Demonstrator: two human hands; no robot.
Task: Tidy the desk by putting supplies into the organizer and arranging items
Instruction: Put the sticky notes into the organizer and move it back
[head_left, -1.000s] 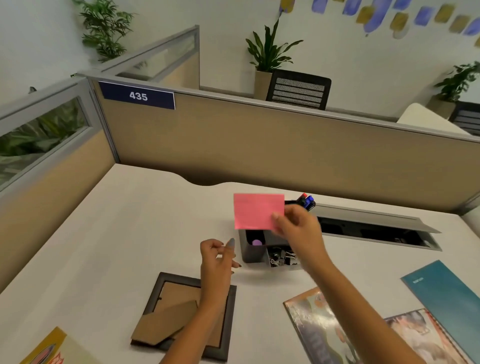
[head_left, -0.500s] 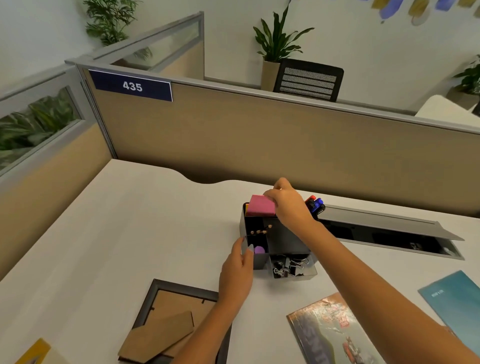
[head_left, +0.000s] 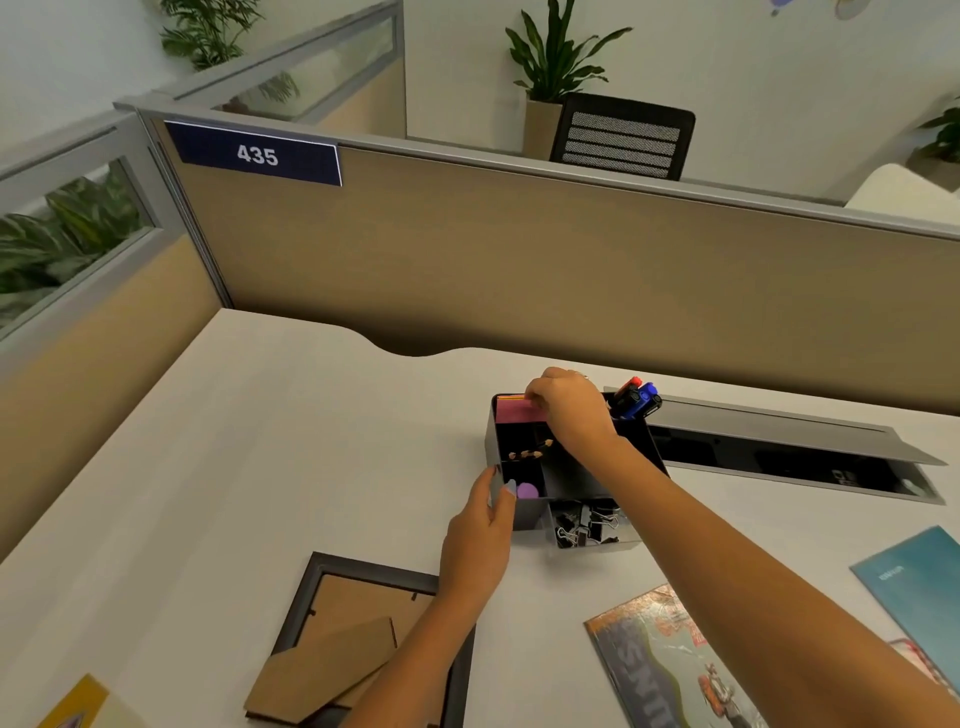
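Note:
A dark grey desk organizer (head_left: 498, 434) with several compartments stands mid-desk. A pink sticky-note pad (head_left: 517, 412) lies in its back left compartment, and my right hand (head_left: 569, 410) pinches the pad's right edge from above. My left hand (head_left: 480, 535) holds the organizer's front left corner, thumb on the outside wall. Inside I see pencils (head_left: 531, 453), a purple eraser (head_left: 527, 490), binder clips (head_left: 584, 526) in the clear front tray, and red and blue markers (head_left: 636, 399) at the back right.
A face-down picture frame (head_left: 337, 623) with its cardboard stand lies at the front left. A magazine (head_left: 670, 670) and a teal booklet (head_left: 914, 587) lie at the front right. An open cable tray (head_left: 789, 457) runs behind the organizer. A yellow item (head_left: 78, 704) shows at the bottom left.
My right hand has lowered the pink pad from above the organizer into its back left compartment. My left hand has moved forward and taken hold of the organizer's front left corner.

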